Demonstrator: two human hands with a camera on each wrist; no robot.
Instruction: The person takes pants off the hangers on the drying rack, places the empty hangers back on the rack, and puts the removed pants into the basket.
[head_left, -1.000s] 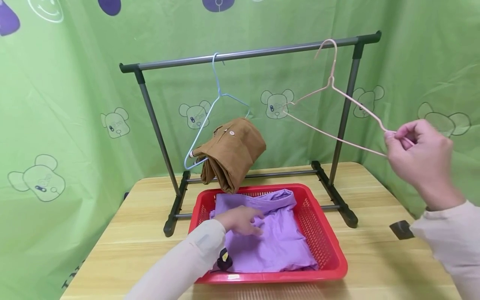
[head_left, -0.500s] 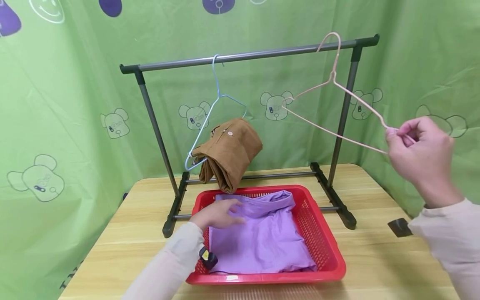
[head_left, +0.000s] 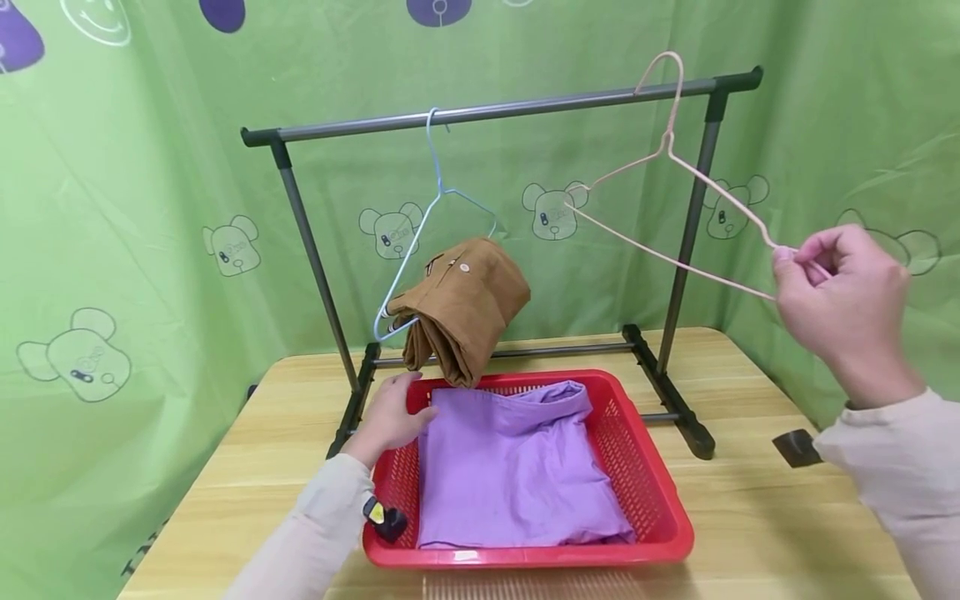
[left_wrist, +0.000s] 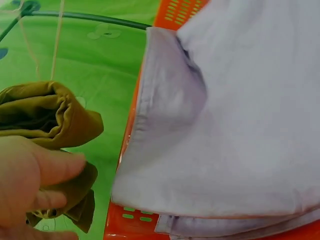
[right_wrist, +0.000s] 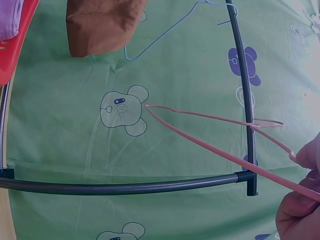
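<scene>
My right hand (head_left: 847,304) pinches the right corner of a thin pink hanger (head_left: 720,196) between thumb and fingers. Its hook stands at the rack's bar (head_left: 540,107); whether it rests there I cannot tell. In the right wrist view the pink hanger (right_wrist: 200,145) carries nothing. My left hand (head_left: 392,417) is over the back left rim of a red basket (head_left: 652,492), fingers and thumb apart, holding nothing. A folded purple garment (head_left: 517,475) lies in that basket. Just above the left hand, a folded brown garment (head_left: 468,300) with a button drapes over a blue hanger (head_left: 405,262).
The blue hanger hooks on the bar left of its middle. Dark rack feet (head_left: 671,400) stand on the wooden table (head_left: 750,517) behind and beside the basket. A green printed curtain (head_left: 135,250) encloses the back and sides.
My left hand has moved left and back, from over the purple garment to the basket's back left rim. My right hand has raised the pink hanger slightly, its hook now arching above the bar.
</scene>
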